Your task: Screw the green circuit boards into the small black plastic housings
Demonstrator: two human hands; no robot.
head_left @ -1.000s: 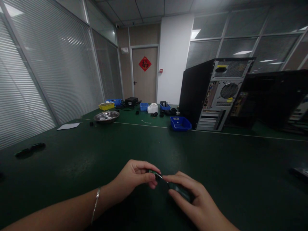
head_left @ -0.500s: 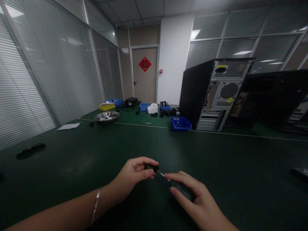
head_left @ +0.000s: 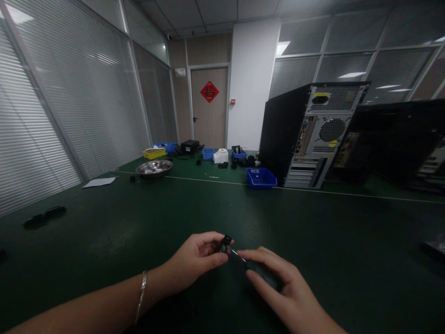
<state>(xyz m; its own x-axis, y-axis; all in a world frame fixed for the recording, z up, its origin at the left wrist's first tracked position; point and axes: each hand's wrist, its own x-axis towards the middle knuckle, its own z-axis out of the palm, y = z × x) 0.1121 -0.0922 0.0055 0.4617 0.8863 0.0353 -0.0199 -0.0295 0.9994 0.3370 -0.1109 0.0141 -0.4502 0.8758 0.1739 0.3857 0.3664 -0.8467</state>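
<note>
Between its thumb and fingers my left hand pinches a small black part with a green face, perhaps a little circuit board in a housing; its exact kind is too small to tell. My right hand is closed around the dark handle of a screwdriver. The thin metal shaft points up and left, and its tip meets or lies very close to the small part. Both hands are above the dark green table, near its front.
A blue bin stands ahead, beside a black computer tower. Further left are a metal bowl, a white sheet and a yellow tray. Dark pieces lie at the left, and another object at the right edge.
My left hand has shifted slightly right and turned the small black part, so its green face now shows. My right hand and the screwdriver are almost unmoved.
</note>
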